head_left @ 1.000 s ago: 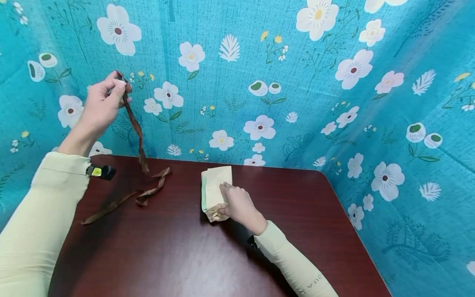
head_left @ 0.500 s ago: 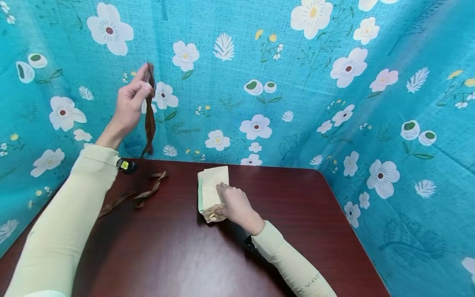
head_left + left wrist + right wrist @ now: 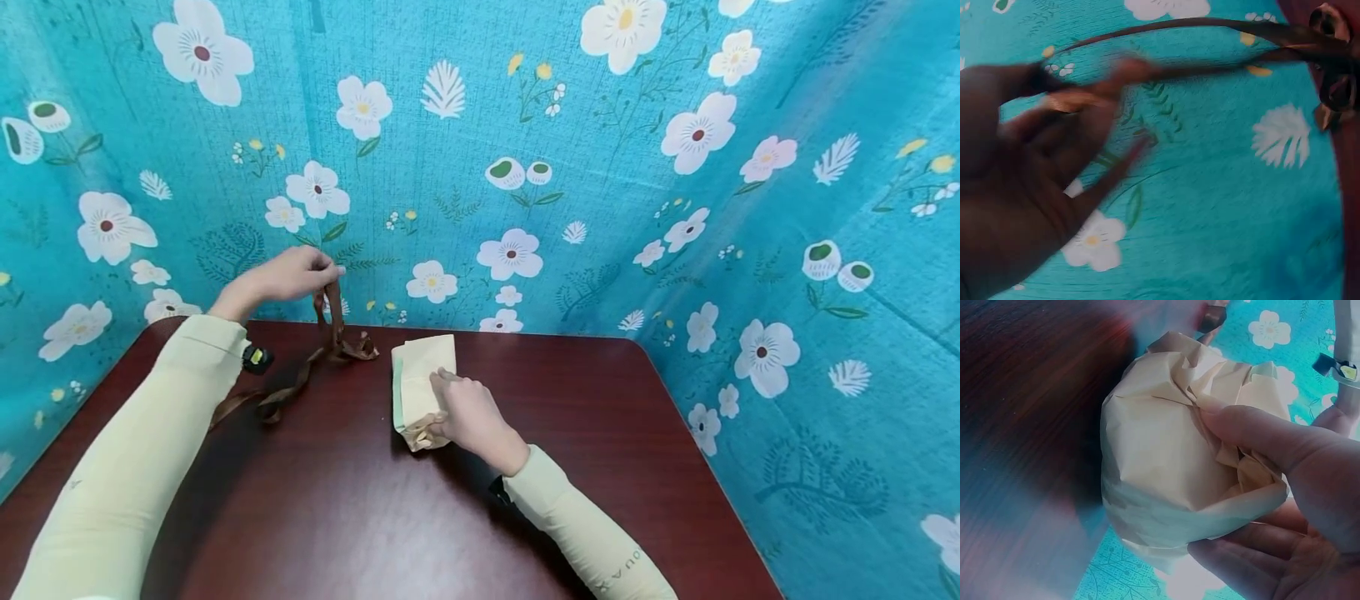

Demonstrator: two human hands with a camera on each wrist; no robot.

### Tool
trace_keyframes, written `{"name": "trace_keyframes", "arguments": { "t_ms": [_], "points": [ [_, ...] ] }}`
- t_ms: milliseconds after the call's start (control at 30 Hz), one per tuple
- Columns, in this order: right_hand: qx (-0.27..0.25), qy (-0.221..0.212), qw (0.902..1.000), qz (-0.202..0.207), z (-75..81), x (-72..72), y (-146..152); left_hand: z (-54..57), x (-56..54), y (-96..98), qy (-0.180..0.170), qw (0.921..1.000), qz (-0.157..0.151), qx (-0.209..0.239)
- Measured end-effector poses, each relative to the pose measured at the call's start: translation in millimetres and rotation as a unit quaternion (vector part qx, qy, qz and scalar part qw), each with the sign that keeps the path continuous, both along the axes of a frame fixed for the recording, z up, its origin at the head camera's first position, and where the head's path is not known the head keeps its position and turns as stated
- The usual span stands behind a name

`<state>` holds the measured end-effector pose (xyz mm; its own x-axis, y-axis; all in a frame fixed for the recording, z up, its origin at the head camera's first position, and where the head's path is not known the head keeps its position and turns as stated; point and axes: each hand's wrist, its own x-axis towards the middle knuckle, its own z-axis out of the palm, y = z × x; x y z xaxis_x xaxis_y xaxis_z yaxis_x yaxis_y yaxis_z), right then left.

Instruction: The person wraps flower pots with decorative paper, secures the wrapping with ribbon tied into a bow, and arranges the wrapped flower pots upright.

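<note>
My left hand [image 3: 283,275] is raised over the table's back edge and pinches a long brown ribbon [image 3: 334,317]. Two strands hang from the fingertips to a looped bunch at the back of the table, just left of the package. A further length trails left along the tabletop. In the left wrist view the ribbon [image 3: 1291,37] stretches away from the blurred fingers. My right hand [image 3: 480,421] grips a folded package [image 3: 420,375] in cream paper with a pale green side. Up close, the thumb presses the crumpled folds at the package's [image 3: 1154,444] near end, fingers along its side.
The dark red-brown wooden table [image 3: 360,517] has a rounded back right corner. Right behind it hangs a blue flowered curtain [image 3: 450,183], which also runs along the right side. A black band device [image 3: 257,360] sits at the left cuff.
My left hand has swung right and then dropped lower, bringing the hanging ribbon down near the package. The right hand has stayed on the package. The head view has shifted slightly.
</note>
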<state>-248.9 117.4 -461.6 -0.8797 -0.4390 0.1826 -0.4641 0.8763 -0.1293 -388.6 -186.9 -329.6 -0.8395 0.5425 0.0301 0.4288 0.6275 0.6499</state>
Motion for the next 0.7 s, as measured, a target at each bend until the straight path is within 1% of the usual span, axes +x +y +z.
{"name": "trace_keyframes", "arguments": {
  "t_ms": [33,67,100,133,167,200,233,267,300,333,367,400,433,500,533,567,600,633,667,700],
  "points": [
    [0.001,0.002,1.0,0.0,0.2,-0.1,0,-0.7,0.5,0.2,0.004,0.9992,0.02,0.034],
    [-0.001,0.002,1.0,0.0,0.5,-0.3,0,0.7,2.0,0.2,0.004,0.996,0.036,0.082],
    [-0.001,0.002,1.0,0.0,0.7,-0.6,0,3.6,4.2,0.6,0.005,0.9871,0.047,0.153],
    [-0.001,0.002,1.0,0.001,0.9,-0.9,0,7.6,7.3,0.2,0.012,0.969,0.052,0.241],
    [0.0,0.001,1.0,0.001,0.6,-0.8,0,12.6,12.2,-0.8,0.027,0.9437,0.047,0.326],
    [0.001,0.0,1.0,0.002,0.5,-0.7,0,17.5,17.8,-2.3,0.049,0.9139,0.032,0.402],
    [0.0,-0.001,1.0,0.003,0.6,-0.6,0,21.9,23.4,-4.3,0.087,0.8902,0.012,0.447],
    [0.0,-0.001,1.0,0.004,0.6,-0.6,0,25.3,29.0,-6.4,0.122,0.8689,-0.009,0.48],
    [0.001,-0.002,1.0,0.005,0.7,-0.6,0,27.2,33.9,-8.7,0.151,0.8503,-0.027,0.504],
    [0.0,-0.002,1.0,0.005,1.0,-0.5,0,27.5,38.4,-11.6,0.171,0.8439,-0.037,0.507],
    [0.0,-0.003,1.0,0.004,1.1,-0.4,0,26.7,42.2,-14.9,0.185,0.8529,-0.038,0.487],
    [-0.001,-0.004,1.0,0.003,1.2,-0.2,0,24.7,44.9,-18.3,0.192,0.8685,-0.034,0.456],
    [0.0,-0.004,1.0,0.002,1.5,-0.1,0,21.9,46.3,-21.8,0.194,0.8886,-0.024,0.415],
    [0.0,-0.003,1.0,-0.001,1.6,-0.1,1,12.9,45.8,-30.4,0.171,0.9263,-0.001,0.336],
    [0.0,-0.003,1.0,-0.002,1.4,-0.2,1,7.9,44.7,-35.4,0.164,0.944,0.016,0.286],
    [0.0,-0.002,1.0,-0.002,1.0,-0.5,1,2.8,43.4,-40.7,0.157,0.9581,0.036,0.236],
    [0.0,-0.001,1.0,-0.001,0.7,-0.7,2,-2.3,41.4,-46.6,0.146,0.9686,0.056,0.193],
    [0.0,0.001,1.0,-0.001,0.4,-0.9,2,-7.6,39.0,-52.7,0.138,0.9765,0.075,0.148],
    [-0.001,0.001,1.0,0.0,0.3,-1.2,2,-13.0,36.8,-59.3,0.129,0.9818,0.092,0.106],
    [-0.002,0.002,1.0,0.002,0.4,-1.4,2,-18.0,34.8,-66.2,0.114,0.9862,0.102,0.064]
  ]
}}
